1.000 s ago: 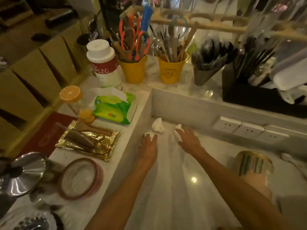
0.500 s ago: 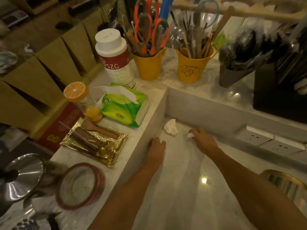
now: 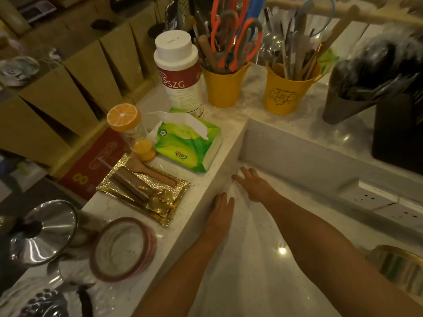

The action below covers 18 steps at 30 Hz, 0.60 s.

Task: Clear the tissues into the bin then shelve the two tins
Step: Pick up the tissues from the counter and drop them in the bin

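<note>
**Both hands drawn into the corner, loose tissue now covered**

Since the earlier frames the view has been swung left and down, and the crumpled tissue that lay open in the corner has been covered by the right hand (image 3: 254, 185); only a pale scrap of tissue (image 3: 240, 172) is seen under its fingers (image 3: 248, 172). The left hand (image 3: 220, 208) has been slid back along the step.

At about nine o'clock, on the raised ledge of the table (image 3: 201, 193), a gold tray (image 3: 107, 187) and a green tissue pack (image 3: 190, 145) are left standing, out of the working area.

At the centre, the left hand is laid palm down against the foot of the ledge, fingers pressed together and pointing to twelve o'clock. Whether a tissue is held beneath it cannot be told; it is judged to be kept flat to trap or shield one.

Just to its right, the right hand is cupped over the corner at about one o'clock, fingers curled and slightly spread, apparently gathering the tissue against the wall so that it can be bunched. The wad has no clear long axis; it is a lump tucked into the corner.

At four o'clock, at the frame's edge, one tin (image 3: 400, 268) is partly seen, apparently upright with its long axis vertical and its rim upward, well apart from the hands. The second tin and the bin are not in view.
</note>
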Motion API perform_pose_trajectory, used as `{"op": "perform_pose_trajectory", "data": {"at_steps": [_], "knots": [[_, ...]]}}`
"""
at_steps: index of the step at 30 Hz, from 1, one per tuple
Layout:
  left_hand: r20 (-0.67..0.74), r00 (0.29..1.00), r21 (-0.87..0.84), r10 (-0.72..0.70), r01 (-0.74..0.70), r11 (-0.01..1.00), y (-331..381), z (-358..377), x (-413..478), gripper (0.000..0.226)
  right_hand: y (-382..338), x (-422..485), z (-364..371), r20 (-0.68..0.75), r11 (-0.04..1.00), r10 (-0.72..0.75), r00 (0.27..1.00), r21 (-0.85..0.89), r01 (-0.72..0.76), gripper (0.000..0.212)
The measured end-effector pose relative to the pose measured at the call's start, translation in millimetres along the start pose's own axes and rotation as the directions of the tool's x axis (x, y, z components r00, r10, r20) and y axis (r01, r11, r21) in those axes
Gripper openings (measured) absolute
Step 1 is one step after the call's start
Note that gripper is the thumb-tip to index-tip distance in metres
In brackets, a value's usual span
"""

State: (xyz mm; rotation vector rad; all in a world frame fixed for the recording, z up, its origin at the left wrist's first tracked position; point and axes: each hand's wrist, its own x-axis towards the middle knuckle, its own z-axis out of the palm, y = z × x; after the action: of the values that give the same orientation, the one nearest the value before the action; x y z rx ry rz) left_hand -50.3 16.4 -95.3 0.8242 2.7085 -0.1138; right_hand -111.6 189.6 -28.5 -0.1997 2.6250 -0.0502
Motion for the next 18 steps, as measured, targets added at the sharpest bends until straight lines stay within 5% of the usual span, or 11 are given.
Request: {"op": "perform_pose_trajectory", "data": {"at_steps": [7,11,14,18], "knots": [[-0.13,0.992,-0.053,-0.009,0.002,0.999,-6,-34,-16,0.042,4,-9,0,-0.035,0.992,0.128,0.991,0.015,-0.127,0.052],[-0.092,0.995,-0.145,-0.047,0.033,0.989,-2,-35,-31,0.027,-14,-48,13,0.025,0.932,0.277,0.96,0.234,-0.275,0.053],[-0.127,0.987,-0.352,-0.099,0.048,0.935,2,-29,-64,0.024,-37,-110,34,0.044,0.71,0.37,0.928,0.63,-0.313,0.048],[-0.06,0.979,-0.637,-0.197,0.115,0.762,16,-17,-138,0.027,-73,-228,91,-0.03,0.278,0.476,0.879,0.953,-0.118,0.027]]}}
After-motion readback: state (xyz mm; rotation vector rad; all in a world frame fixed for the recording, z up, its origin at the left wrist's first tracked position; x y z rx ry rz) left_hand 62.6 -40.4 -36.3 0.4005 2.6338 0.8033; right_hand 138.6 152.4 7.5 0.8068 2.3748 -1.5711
